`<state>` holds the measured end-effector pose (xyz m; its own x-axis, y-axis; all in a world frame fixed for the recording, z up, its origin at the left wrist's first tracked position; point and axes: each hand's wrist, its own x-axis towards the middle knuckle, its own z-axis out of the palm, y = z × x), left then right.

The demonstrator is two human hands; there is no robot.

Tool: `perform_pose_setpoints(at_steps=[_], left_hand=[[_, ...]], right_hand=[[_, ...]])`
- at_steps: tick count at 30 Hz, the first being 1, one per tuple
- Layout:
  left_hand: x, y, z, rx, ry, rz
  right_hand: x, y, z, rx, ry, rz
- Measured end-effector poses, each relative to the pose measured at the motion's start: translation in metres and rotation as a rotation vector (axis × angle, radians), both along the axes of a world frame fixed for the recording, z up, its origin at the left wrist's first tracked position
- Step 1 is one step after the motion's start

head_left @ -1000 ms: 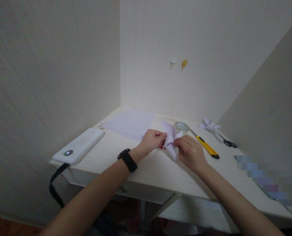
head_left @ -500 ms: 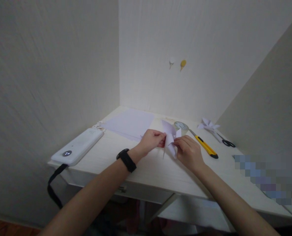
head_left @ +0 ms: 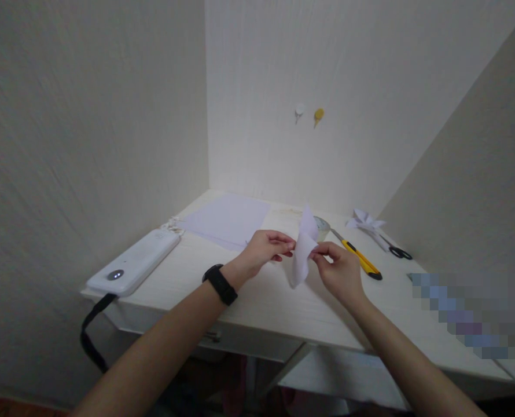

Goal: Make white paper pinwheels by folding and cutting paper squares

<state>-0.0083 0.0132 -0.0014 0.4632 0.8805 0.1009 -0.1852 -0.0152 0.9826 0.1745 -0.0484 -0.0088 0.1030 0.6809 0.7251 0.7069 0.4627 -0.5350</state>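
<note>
Swung edge-on, the curled paper pinwheel (head_left: 303, 250) sits pinched in my right hand (head_left: 341, 271); left hand (head_left: 264, 251) half-curled, hold unclear.

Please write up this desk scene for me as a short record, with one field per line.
Left hand: fingertips at the curled paper's left edge; grip unclear
Right hand: pinching its right side
Watch: on left wrist
Tape: partly hidden behind the curled paper
Cutter: right of the tape
Scissors: beside the paper pinwheel
White device: at the desk's left
Sheets: flat at the back left
</note>
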Motion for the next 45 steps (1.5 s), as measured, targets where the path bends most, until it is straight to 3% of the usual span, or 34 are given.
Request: perform_pose_setpoints(at_steps=[7,15,23,29,35,45], left_hand=[[0.0,0.005,-0.004,0.078,-0.022,0.006],[0.005,0.003,-0.003,0.104,0.023,0.04],[0.004,0.001,0.0,0.12,0.04,-0.029],[0.004,0.002,-0.002,-0.009,-0.087,-0.155],[0.002,0.005,-0.014,0.055,-0.141,-0.252],[0.006,-0.004,-0.003,-0.122,-0.101,-0.195]], right_hand=[[-0.016,0.0,0.002,-0.044,0.19,-0.036],[-0.037,0.001,0.003,-0.018,0.159,-0.181],[-0.038,0.0,0.009,-0.04,0.09,-0.161],[-0.033,-0.002,0.012,0.075,0.023,-0.141],[-0.031,-0.003,0.018,0.153,-0.143,-0.118],[-0.031,-0.002,0.016,0.324,-0.316,-0.12]])
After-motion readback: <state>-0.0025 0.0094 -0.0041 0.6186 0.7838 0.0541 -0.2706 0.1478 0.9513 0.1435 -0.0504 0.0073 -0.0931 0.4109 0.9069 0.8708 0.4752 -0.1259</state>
